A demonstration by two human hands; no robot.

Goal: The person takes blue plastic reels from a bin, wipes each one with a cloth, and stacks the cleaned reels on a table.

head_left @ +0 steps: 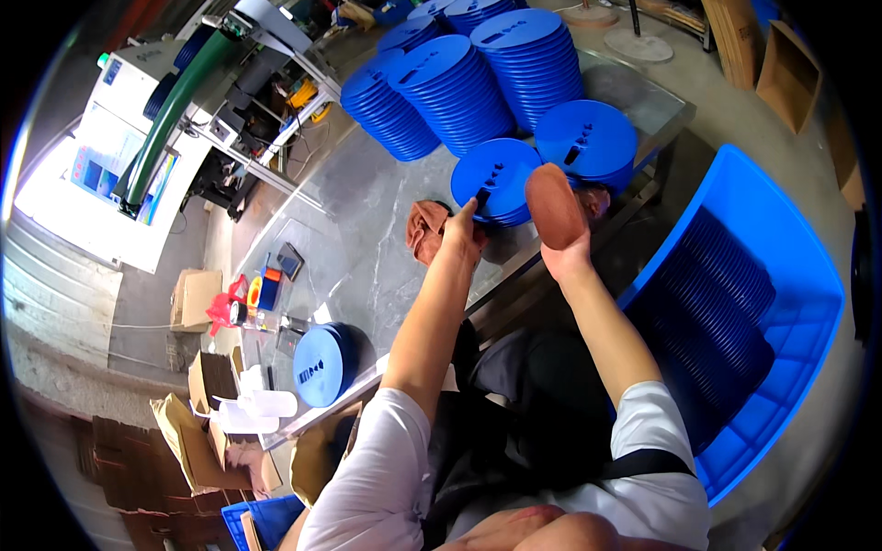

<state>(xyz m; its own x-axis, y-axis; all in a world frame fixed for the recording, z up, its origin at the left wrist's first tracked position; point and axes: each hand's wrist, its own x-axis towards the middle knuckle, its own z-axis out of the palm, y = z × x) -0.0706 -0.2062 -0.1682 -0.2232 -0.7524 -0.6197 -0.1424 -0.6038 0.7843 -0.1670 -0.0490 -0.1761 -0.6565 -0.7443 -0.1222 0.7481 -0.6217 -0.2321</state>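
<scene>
My left hand (465, 241) is closed on a crumpled brown cloth (425, 230) at the near left side of a low stack of blue discs (496, 176). Its thumb points up toward the top disc's edge; its other fingers are mostly hidden. My right hand (568, 258) is closed on a flat oval brown pad (555, 207), raised at the right of that stack. The pad hides most of the fingers. Another low stack of blue discs (597, 133) stands just behind it, with dark markings on top. A crumpled brownish piece (595, 201) shows beside the pad.
Tall stacks of blue discs (452, 84) stand at the table's (367, 207) far side. One more disc stack (319, 365) sits near left, by tools and a phone (290, 261). A blue bin (808, 340) holding rows of dark discs is at right. Cardboard boxes (196, 298) lie left.
</scene>
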